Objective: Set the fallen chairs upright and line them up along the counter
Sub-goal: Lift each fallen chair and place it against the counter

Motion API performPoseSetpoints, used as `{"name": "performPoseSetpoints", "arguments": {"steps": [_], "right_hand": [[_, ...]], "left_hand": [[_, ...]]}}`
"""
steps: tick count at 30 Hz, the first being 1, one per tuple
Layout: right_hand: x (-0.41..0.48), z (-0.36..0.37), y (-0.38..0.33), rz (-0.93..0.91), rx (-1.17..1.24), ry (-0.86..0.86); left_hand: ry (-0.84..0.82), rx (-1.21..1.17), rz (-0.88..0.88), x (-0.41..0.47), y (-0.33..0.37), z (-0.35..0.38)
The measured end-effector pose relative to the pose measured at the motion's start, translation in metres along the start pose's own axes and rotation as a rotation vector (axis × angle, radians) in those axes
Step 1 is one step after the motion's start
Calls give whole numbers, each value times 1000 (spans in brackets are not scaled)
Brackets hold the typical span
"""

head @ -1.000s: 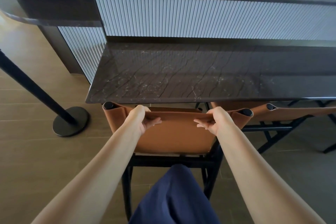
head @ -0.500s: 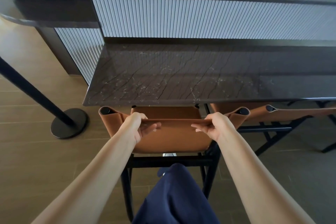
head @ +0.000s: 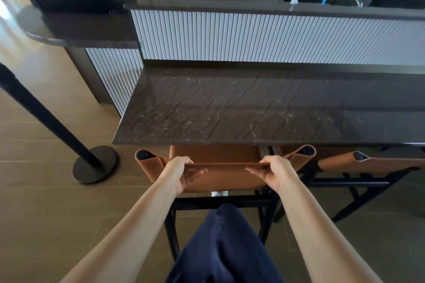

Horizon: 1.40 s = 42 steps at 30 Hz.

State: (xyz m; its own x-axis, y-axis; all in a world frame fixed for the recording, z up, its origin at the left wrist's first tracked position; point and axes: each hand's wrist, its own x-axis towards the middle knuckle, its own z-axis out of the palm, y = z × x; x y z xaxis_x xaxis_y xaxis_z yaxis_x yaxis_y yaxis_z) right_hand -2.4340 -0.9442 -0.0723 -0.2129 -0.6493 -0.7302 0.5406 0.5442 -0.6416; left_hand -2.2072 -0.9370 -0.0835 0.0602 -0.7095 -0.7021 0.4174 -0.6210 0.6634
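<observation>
1. Gripping the top edge of the backrest: left hand [head: 181, 173] and right hand [head: 273, 171] are both curling their fingers round it, one near each end.
2. Tan chair [head: 226, 178] is standing upright, its seat reaching partly under the counter [head: 253, 110].
3. Second chair [head: 368, 164] is standing just beside it on the right, also at the counter.
4. Step judged: lining up, not righting.
5. Next move is probably calling for squaring this chair with its neighbour, then letting go.
</observation>
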Motion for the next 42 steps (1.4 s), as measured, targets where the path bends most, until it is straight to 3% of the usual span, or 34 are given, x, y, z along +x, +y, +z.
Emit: {"name": "performPoseSetpoints", "arguments": {"steps": [15,29,42], "right_hand": [[50,14,-14,-44,99,-49],[86,21,-3,-15,125,-81],[99,27,-22,-17,128,-18]], "left_hand": [[-55,-5,38,55,10,16],[11,-64,9,92,14,12],[-26,-109,-20,101,19,30]]}}
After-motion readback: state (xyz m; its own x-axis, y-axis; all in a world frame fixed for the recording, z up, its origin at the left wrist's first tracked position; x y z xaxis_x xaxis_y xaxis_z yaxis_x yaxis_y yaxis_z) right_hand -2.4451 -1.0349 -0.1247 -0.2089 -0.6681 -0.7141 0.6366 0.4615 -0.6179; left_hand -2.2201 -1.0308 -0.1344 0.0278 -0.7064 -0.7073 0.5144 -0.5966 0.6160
